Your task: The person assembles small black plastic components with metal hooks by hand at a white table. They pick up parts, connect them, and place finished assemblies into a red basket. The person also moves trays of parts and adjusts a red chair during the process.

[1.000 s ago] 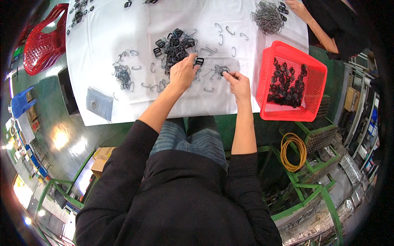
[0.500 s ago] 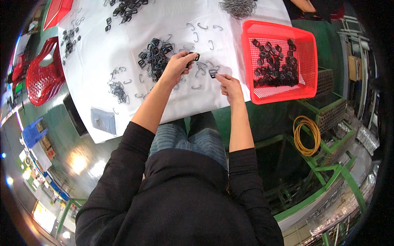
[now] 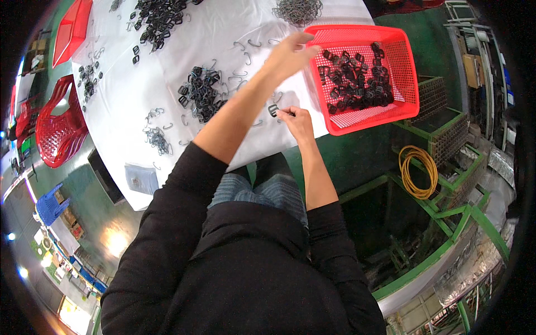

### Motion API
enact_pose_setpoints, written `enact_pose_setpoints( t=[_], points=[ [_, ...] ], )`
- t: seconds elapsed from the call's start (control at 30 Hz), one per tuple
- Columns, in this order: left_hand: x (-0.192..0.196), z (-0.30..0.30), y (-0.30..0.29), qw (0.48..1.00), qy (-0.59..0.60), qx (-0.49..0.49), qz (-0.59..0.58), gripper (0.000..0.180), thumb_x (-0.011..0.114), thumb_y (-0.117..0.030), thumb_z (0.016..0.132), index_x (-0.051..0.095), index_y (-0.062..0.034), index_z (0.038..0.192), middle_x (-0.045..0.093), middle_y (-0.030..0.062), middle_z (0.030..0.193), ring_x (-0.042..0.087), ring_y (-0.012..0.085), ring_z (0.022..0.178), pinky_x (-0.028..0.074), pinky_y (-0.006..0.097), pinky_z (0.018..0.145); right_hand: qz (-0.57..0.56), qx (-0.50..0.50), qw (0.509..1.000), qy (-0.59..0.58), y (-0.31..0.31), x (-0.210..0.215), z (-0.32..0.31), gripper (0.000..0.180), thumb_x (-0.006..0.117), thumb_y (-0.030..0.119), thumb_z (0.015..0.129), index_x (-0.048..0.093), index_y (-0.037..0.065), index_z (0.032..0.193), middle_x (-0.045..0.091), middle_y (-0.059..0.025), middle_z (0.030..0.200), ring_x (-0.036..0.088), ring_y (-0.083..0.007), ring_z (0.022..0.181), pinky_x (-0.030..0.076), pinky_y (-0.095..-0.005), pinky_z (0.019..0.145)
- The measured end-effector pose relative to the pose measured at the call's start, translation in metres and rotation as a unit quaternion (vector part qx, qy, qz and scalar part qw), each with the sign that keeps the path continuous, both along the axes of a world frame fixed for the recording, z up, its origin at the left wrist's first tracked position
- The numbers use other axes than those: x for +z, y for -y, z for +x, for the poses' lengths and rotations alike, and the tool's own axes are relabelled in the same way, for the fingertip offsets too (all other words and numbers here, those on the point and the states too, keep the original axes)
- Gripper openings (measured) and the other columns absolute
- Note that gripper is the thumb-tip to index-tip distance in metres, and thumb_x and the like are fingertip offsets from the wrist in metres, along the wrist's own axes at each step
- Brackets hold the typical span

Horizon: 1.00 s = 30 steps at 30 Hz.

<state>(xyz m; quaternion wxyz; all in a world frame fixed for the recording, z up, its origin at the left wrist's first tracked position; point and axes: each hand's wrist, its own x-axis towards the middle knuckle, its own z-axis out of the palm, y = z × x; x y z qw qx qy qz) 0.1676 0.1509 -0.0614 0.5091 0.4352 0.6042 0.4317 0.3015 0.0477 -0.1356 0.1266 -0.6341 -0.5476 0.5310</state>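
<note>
Left hand: The left hand (image 3: 293, 54) reached across the desk (image 3: 117, 120) to the far left corner of the red basket (image 3: 371, 126), blurred; whether its grip was loose or held anything could not be told.
Right hand: The right hand (image 3: 298, 121), above the desk's front edge and left of the basket, pinched a black buckle (image 3: 273, 110) in its fingertip grip.
Red basket: At the desk's right edge, it held a broad layer of black buckles (image 3: 360, 81), apparently the finished share; whether hooks were fitted to them was too small to tell.
Mid-desk heap: A mixed pile of buckles and wire hooks (image 3: 201, 95) lay left of the hands, seemingly a good part of the work left.
Loose hooks: Single wire hooks (image 3: 245, 54) lay between heap and basket, with a hook cluster (image 3: 158, 139) toward the front left corner.
Far edge: Another buckle heap (image 3: 156, 23) and a tangled wire pile (image 3: 297, 11) sat there, seemingly untouched, suggesting the job was well short of done.
</note>
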Motion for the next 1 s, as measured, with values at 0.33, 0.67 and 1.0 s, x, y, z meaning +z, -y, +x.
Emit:
enact_pose_setpoints(
  t=[0.33, 0.67, 1.0],
  points=[
    [-0.052, -0.174, 0.163, 0.949, -0.174, 0.233, -0.12, 0.022, 0.059, -0.017, 0.083, 0.066, -0.0059, 0.1, 0.068, 0.0088, 0.089, 0.063, 0.0154, 0.083, 0.048, 0.029, 0.073, 0.246, -0.05, 0.952, 0.175, -0.059, 0.095, 0.057, 0.025, 0.066, 0.026, 0.079, 0.065, 0.005, 0.092, 0.064, -0.0134, 0.088, 0.06, -0.0269, 0.083, 0.046, -0.0363, 0.076],
    [-0.079, -0.128, 0.196, 0.874, -0.406, 0.251, -0.085, 0.026, 0.069, -0.023, 0.075, 0.062, -0.012, 0.097, 0.058, 0.006, 0.094, 0.053, 0.027, 0.096, 0.043, 0.04, 0.08, 0.304, 0.344, 0.883, 0.098, -0.007, 0.033, -0.1, 0.022, 0.063, 0.01, 0.075, 0.061, 0.011, 0.096, 0.057, -0.0094, 0.097, 0.058, -0.029, 0.094, 0.049, -0.0412, 0.075],
    [-0.085, -0.137, 0.173, 0.883, -0.408, 0.227, -0.042, 0.018, 0.069, -0.023, 0.075, 0.066, -0.0137, 0.09, 0.062, 0.005, 0.089, 0.056, 0.0233, 0.09, 0.044, 0.035, 0.071, 0.158, 0.339, 0.922, 0.101, -0.008, -0.032, -0.12, 0.029, 0.073, 0.013, 0.073, 0.059, 0.009, 0.097, 0.061, -0.0072, 0.093, 0.062, -0.0238, 0.08, 0.049, -0.0347, 0.064]
  ],
)
